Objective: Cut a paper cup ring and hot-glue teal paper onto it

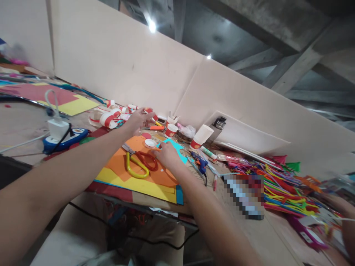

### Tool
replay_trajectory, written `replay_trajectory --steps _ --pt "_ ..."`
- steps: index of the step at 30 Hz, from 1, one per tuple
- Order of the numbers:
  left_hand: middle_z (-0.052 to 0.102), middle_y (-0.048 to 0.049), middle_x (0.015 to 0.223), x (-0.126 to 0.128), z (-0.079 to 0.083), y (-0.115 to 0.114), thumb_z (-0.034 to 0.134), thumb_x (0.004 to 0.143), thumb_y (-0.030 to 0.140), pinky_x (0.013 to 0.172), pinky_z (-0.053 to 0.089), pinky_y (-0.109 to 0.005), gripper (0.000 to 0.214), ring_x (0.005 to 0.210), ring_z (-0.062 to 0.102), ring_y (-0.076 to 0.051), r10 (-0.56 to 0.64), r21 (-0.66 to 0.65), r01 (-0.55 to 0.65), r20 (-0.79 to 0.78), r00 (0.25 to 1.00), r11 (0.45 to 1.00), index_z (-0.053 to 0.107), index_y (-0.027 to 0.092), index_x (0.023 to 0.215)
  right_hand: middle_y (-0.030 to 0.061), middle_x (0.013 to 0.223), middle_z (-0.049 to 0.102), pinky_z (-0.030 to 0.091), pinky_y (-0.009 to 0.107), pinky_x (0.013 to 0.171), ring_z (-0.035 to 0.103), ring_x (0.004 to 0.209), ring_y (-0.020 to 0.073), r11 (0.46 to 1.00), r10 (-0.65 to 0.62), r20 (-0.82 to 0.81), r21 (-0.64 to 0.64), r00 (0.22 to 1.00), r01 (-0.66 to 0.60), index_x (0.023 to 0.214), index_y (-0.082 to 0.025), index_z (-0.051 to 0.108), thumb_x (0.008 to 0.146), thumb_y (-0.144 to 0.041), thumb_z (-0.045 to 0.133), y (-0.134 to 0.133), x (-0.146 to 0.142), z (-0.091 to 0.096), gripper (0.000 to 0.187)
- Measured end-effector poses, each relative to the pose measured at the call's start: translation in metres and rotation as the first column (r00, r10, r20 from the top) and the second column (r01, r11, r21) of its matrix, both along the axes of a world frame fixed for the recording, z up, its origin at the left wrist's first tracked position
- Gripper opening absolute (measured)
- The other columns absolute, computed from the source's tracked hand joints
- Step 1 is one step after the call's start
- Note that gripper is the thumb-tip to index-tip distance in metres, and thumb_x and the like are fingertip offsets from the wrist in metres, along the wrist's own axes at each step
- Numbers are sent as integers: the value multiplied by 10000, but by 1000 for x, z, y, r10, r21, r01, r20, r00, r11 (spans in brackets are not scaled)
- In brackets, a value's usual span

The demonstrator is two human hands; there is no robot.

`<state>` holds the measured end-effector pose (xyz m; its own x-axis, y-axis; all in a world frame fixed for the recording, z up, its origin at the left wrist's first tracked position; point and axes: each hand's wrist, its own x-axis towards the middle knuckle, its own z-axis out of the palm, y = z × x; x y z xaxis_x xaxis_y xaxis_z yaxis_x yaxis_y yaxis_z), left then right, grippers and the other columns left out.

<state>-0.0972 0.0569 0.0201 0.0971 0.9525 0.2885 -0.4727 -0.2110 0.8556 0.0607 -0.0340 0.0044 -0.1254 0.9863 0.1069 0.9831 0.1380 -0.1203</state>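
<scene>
So, the red-and-white cup piece (151, 114) is at the left hand (138, 121), past the scissors (136, 160); fingers half-curled, can't tell if they're pinching it. The right hand (168, 153) is curled just right of the scissors, grip hidden. Paper cups (171, 130) past the scissors are too blurry to read, and a pixelated patch (241, 195) well right hides something.

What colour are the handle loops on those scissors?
One yellow loop, one red loop; the scissors show in the head view.
</scene>
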Motion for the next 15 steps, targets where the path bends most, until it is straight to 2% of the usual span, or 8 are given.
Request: replay_trajectory --steps 4,7,11,15 --pt "679 -36 841 6 -9 0 826 669 322 570 469 -233 443 687 682 -149 -86 17 88 -66 994 996 568 171 996 205 1210 621 476 295 824 642 1023 244 999 -8 -2 -52 1000 8 1101 -101 663 881 -453 588 4 -9 -7 421" --pt "693 -57 863 9 -14 0 852 640 307 604 474 -245 499 740 697 -172 -145 16 148 -124 982 989 574 164 1028 194 1119 675 486 289 790 666 978 244 997 17 1 -78 1000 -17 1022 -109 691 859 -410 627 11 -15 -8 348" --pt "700 -60 836 10 -20 1 879 594 250 636 493 -272 553 754 697 -190 -150 6 153 -177 973 988 561 160 1038 185 1027 714 495 286 761 685 950 255 994 17 16 -108 1000 -16 976 -111 707 830 -229 650 19 -19 -10 196" --pt "697 -56 808 9 -26 6 887 577 269 621 508 -274 522 742 697 -194 -120 6 125 -240 963 992 562 165 972 169 977 732 499 289 737 685 922 259 993 12 3 -117 1000 -12 915 -125 724 794 -120 618 24 -16 -9 161"
